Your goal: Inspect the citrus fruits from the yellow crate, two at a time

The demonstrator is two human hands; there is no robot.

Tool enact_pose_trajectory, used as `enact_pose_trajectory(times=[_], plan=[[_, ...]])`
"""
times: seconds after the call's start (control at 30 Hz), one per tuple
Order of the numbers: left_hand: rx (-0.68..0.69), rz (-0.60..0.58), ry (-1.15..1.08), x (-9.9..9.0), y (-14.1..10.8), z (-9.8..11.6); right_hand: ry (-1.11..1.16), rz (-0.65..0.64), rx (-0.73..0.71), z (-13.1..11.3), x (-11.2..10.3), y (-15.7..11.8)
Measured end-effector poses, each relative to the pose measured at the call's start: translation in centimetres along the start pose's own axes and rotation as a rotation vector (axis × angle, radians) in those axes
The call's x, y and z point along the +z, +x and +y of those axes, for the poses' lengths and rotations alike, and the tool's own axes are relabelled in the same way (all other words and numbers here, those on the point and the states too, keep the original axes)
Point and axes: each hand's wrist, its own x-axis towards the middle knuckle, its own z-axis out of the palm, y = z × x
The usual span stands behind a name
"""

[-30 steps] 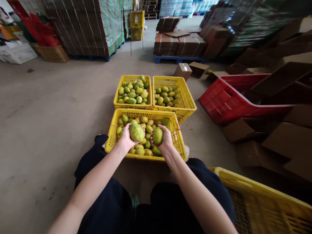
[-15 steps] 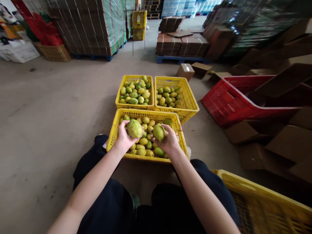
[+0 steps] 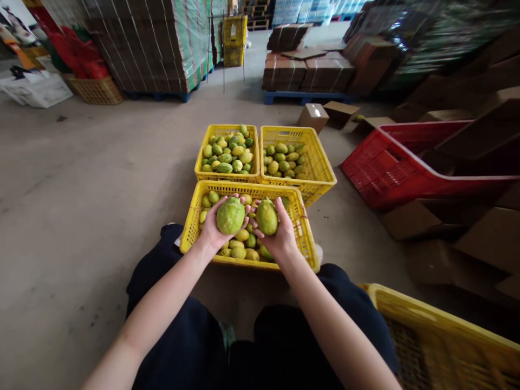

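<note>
My left hand (image 3: 212, 232) is wrapped round a large, bumpy green lemon (image 3: 231, 215), its palm turned up beneath the fruit. Close beside it, my right hand (image 3: 286, 232) holds a second yellow-green lemon (image 3: 267, 217), slightly narrower. Both hands are above the near yellow crate (image 3: 307, 238), and the two fruits are a short gap apart. Inside that crate lie many green and yellow lemons (image 3: 238, 253), partly hidden by my hands.
Behind stand a left yellow crate (image 3: 197, 167) heaped with lemons and a right yellow crate (image 3: 320, 165) filled lower. Another yellow crate (image 3: 439, 314) is by my right leg. A red crate (image 3: 374, 173) and cardboard boxes (image 3: 410, 219) crowd the right side.
My hands have come closer together, turning their lemons more upright. The left hand shifted right and its fingers now show more. The view has moved slightly.
</note>
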Motion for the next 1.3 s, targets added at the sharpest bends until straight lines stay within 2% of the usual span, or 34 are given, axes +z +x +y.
enact_pose_trajectory(times=[0.13,0.2,0.3,0.37,0.47,0.57,0.7,0.8,0.9,0.97,1.03,1.1,1.2,1.3], plan=[[0.098,0.06,-0.051,0.1,0.1,-0.3,-0.037,0.03,-0.054,0.4,-0.2,0.1],[0.135,0.058,-0.018,0.3,0.0,-0.5,-0.116,0.096,-0.186,0.6,-0.4,0.2],[0.144,0.002,0.067,0.4,0.0,-1.1,-0.38,0.148,-0.458,0.9,-0.8,0.4],[0.139,-0.013,0.099,0.2,0.4,-1.7,-0.546,0.072,-0.555,1.4,-1.0,0.5],[0.192,0.003,0.098,-0.5,1.2,-2.5,-0.705,-0.111,-0.578,2.6,-1.4,0.6],[0.24,-0.008,0.082,-1.3,1.9,-2.9,-0.963,-0.164,-0.674,3.8,-1.7,0.6],[0.153,-0.047,0.045,-1.8,2.0,-2.9,-1.285,-0.171,-0.954,4.3,-1.9,0.2],[0.085,-0.042,0.041,-1.7,2.0,-2.8,-1.388,-0.265,-1.186,4.0,-1.6,-0.3],[0.094,0.0,0.079,-1.3,2.3,-2.3,-1.409,-0.352,-1.34,3.7,-1.3,-0.8],[0.133,0.036,0.132,-1.0,2.6,-1.6,-1.373,-0.37,-1.371,3.5,-1.4,-1.0],[0.183,0.055,0.203,-0.8,2.7,-0.9,-1.306,-0.344,-1.344,3.2,-1.4,-1.2],[0.266,0.063,0.288,-0.8,2.6,-0.2,-1.238,-0.25,-1.26,2.9,-1.4,-1.5],[0.461,0.056,0.411,-1.0,2.2,0.1,-1.178,-0.067,-1.084,2.4,-1.2,-1.7],[0.667,0.064,0.543,-1.1,1.8,-0.1,-1.163,0.011,-0.988,2.4,-0.8,-1.9]])
